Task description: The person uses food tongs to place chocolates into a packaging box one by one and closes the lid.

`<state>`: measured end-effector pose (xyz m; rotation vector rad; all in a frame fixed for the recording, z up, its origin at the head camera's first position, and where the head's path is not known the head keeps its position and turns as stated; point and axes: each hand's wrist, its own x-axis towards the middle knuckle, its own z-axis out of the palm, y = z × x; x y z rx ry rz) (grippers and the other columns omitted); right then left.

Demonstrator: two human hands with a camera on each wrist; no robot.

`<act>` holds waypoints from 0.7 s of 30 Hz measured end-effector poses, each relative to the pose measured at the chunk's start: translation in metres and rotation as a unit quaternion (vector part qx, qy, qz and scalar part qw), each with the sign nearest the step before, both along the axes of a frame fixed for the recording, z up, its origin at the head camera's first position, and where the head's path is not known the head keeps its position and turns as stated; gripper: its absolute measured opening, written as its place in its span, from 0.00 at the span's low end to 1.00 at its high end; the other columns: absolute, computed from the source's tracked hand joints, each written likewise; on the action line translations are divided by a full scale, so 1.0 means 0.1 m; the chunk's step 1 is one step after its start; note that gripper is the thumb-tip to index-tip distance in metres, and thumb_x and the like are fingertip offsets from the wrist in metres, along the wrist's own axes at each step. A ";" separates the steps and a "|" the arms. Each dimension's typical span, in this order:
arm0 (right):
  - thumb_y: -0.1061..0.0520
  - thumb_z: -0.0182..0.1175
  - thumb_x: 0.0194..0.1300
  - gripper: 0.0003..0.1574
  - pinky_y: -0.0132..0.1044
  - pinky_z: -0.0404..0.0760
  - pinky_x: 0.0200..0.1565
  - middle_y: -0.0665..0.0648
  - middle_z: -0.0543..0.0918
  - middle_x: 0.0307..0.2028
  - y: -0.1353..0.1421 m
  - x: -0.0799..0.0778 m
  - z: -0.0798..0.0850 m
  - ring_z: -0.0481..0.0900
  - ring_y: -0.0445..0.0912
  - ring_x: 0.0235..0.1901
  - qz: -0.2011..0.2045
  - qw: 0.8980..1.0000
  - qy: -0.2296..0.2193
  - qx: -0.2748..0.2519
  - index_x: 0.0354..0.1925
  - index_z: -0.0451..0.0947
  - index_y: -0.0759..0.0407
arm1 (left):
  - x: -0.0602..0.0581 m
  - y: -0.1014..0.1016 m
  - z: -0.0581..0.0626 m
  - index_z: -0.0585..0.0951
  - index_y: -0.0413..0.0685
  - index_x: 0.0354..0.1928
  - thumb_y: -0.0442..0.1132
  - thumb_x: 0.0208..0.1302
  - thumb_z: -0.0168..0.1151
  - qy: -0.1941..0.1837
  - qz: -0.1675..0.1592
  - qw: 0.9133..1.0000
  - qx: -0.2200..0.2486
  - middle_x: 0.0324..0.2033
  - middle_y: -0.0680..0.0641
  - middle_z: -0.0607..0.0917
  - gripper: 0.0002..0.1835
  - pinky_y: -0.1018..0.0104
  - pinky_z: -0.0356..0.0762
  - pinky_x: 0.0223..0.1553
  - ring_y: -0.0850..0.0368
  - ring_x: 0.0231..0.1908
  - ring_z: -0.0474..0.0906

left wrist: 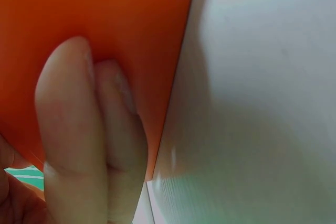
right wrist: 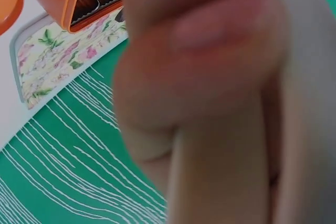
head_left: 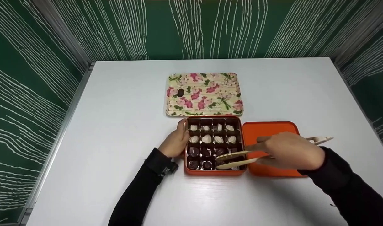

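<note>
My left hand holds the left side of an orange box, its thumb at the rim. In the left wrist view its fingers press against the orange wall. Divided into cells, the box has white chocolates in the two back rows and dark chocolates in the front two. Wooden tongs are gripped by my right hand. Their tips are apart over the front right cells, partly covering the chocolates there. Whether the tips touch any chocolate, I cannot tell.
Behind the box lies a floral tray bearing one dark oval chocolate at its left. An orange lid lies right of the box, partly beneath my right hand. White table surrounds them, with green white-streaked panels beyond.
</note>
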<state>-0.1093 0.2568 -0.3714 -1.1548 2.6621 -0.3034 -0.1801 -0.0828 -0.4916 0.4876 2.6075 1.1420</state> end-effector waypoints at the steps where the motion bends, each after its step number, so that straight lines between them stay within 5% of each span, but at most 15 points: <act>1: 0.52 0.71 0.66 0.25 0.33 0.79 0.29 0.59 0.86 0.47 0.01 -0.01 0.00 0.77 0.38 0.22 0.000 1.000 -0.001 -0.002 0.61 0.84 0.51 | 0.00 0.00 0.00 0.50 0.39 0.78 0.40 0.81 0.41 0.002 -0.002 1.000 -0.001 0.48 0.25 0.83 0.30 0.43 0.77 0.58 0.33 0.50 0.83; 7: 0.53 0.71 0.66 0.27 0.32 0.65 0.27 0.42 0.76 0.30 0.08 -0.14 0.01 0.65 0.34 0.25 0.003 0.999 -0.040 -0.005 0.63 0.82 0.49 | 0.00 0.00 0.00 0.51 0.37 0.77 0.38 0.80 0.40 0.013 -0.013 1.000 0.003 0.44 0.26 0.84 0.29 0.42 0.78 0.55 0.33 0.48 0.83; 12: 0.57 0.70 0.67 0.27 0.31 0.65 0.27 0.41 0.79 0.31 0.12 -0.40 0.08 0.63 0.33 0.24 0.008 0.996 -0.075 -0.052 0.64 0.82 0.51 | 0.00 0.00 0.01 0.51 0.37 0.77 0.39 0.81 0.40 0.012 -0.009 1.000 0.000 0.47 0.24 0.83 0.29 0.42 0.77 0.57 0.32 0.51 0.82; 16: 0.57 0.67 0.70 0.28 0.35 0.76 0.33 0.51 0.85 0.42 0.05 -0.69 0.09 0.74 0.37 0.29 -0.013 0.993 -0.067 -0.096 0.67 0.78 0.56 | 0.00 0.00 0.01 0.49 0.37 0.78 0.40 0.81 0.40 0.002 -0.004 1.000 0.001 0.46 0.25 0.84 0.30 0.43 0.78 0.56 0.33 0.50 0.83; 21: 0.54 0.62 0.75 0.29 0.52 0.79 0.52 0.65 0.82 0.59 -0.24 -1.07 -0.02 0.83 0.52 0.44 -0.063 0.991 -0.019 -0.116 0.69 0.74 0.62 | 0.00 0.00 0.01 0.51 0.38 0.77 0.39 0.80 0.41 0.006 -0.004 1.000 0.003 0.45 0.25 0.84 0.30 0.43 0.78 0.55 0.32 0.49 0.83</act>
